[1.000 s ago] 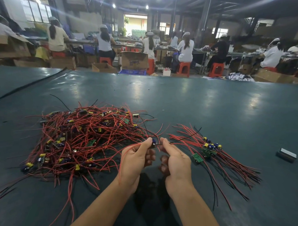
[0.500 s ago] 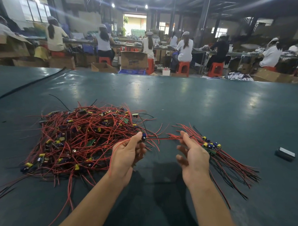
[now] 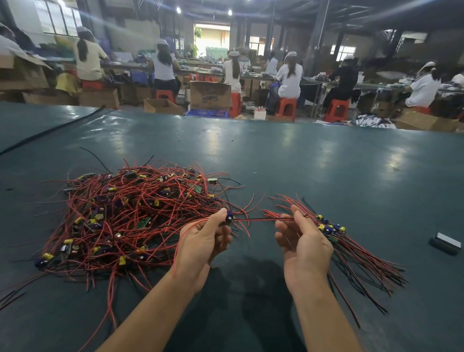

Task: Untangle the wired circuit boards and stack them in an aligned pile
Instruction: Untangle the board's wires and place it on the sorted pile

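A big tangled heap of small circuit boards with red and black wires [image 3: 131, 220] lies on the dark green table [image 3: 318, 172], left of centre. My left hand [image 3: 204, 243] pinches one small board [image 3: 229, 220] by its blue capacitor, just right of the heap. That board's red and black wires [image 3: 259, 220] stretch taut to my right hand [image 3: 302, 239], which pinches their ends between thumb and forefinger. Behind my right hand lies the sorted pile of boards [image 3: 331, 228], its wires fanning toward the lower right.
A small grey rectangular block [image 3: 445, 243] sits on the table at the right. Beyond the table's far edge, several people sit on orange stools at workbenches among cardboard boxes [image 3: 210, 94]. A black cable [image 3: 45, 133] crosses the far left corner.
My hands have drawn apart from each other. The board stayed in my left hand and its wires were pulled straight out to the right by my right hand.
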`<state>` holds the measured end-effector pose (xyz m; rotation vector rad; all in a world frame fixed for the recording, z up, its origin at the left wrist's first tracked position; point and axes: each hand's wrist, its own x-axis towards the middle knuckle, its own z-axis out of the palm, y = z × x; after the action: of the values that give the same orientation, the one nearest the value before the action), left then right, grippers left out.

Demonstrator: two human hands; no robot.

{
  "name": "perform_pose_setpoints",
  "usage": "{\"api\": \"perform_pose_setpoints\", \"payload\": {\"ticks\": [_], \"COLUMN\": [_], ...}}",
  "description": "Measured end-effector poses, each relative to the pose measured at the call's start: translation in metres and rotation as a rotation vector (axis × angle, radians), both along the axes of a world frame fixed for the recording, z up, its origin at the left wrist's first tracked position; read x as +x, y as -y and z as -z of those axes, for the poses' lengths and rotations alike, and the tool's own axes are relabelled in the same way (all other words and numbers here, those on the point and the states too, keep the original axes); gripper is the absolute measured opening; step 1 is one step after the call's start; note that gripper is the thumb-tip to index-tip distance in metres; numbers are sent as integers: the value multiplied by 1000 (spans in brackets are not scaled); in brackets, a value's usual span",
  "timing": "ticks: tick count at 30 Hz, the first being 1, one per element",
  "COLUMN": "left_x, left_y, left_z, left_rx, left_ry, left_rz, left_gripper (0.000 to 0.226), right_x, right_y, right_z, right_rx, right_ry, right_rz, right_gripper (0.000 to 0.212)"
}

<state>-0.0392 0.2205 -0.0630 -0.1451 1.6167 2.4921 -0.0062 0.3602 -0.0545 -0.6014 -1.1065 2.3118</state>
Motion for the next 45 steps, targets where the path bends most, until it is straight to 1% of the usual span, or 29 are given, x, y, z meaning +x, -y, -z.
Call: {"api": "perform_pose_setpoints", "payload": {"ticks": [5, 10, 13, 16, 19, 22, 24, 27, 29, 31, 33, 35, 38, 40, 42, 45], "left_x": [2, 5, 7, 8, 8, 11, 11, 8, 7, 6, 5, 4, 3, 2, -2, -6], "left_y": [0, -4, -4, -4, -5, -3, -3, -3, -3, -2, -1, -2, -3, -1, 2, 8], "left_z": [1, 1, 1, 0, -1, -1, 0, 1, 3, 5, 6, 8, 9, 8, 8, 3], "left_rx": [10, -4, 14, 82, 116, 37, -46, -167, -240, -221, -227, -230, -213, -196, -80, 163], "left_ry": [-17, -72, -94, -76, -65, -92, -121, -187, -234, -232, -242, -255, -258, -229, -142, 39], "left_rz": [12, 34, 35, 31, 72, 170, 214, 123, 85, 113, 148, 163, 123, 77, 5, -19], "left_gripper": [51, 39, 35, 31, 25, 25, 29, 40, 46, 46, 49, 48, 40, 38, 40, 42], "right_x": [2, 1, 1, 0, 1, 4, 4, 4, 3, 4, 3, 3, 2, 2, 0, -5], "right_y": [-1, -4, -5, 4, 26, 47, 53, 52, 49, 50, 50, 50, 49, 47, 40, 20], "right_z": [-1, 0, 0, 2, 5, 12, 16, 16, 16, 14, 15, 17, 20, 20, 16, 8], "right_rx": [-65, -101, -86, -28, 64, 135, 189, 208, 217, 193, 156, 163, 257, 282, 223, 45], "right_ry": [3, 22, 31, 8, 48, 66, 61, 44, 38, 33, 27, 15, 11, 6, 3, 2], "right_rz": [-3, 33, 29, -40, -184, -336, -340, -304, -280, -285, -292, -278, -226, -197, -151, -7], "right_gripper": [17, 10, 11, 14, 14, 17, 12, 17, 14, 10, 13, 8, 8, 11, 15, 10]}}
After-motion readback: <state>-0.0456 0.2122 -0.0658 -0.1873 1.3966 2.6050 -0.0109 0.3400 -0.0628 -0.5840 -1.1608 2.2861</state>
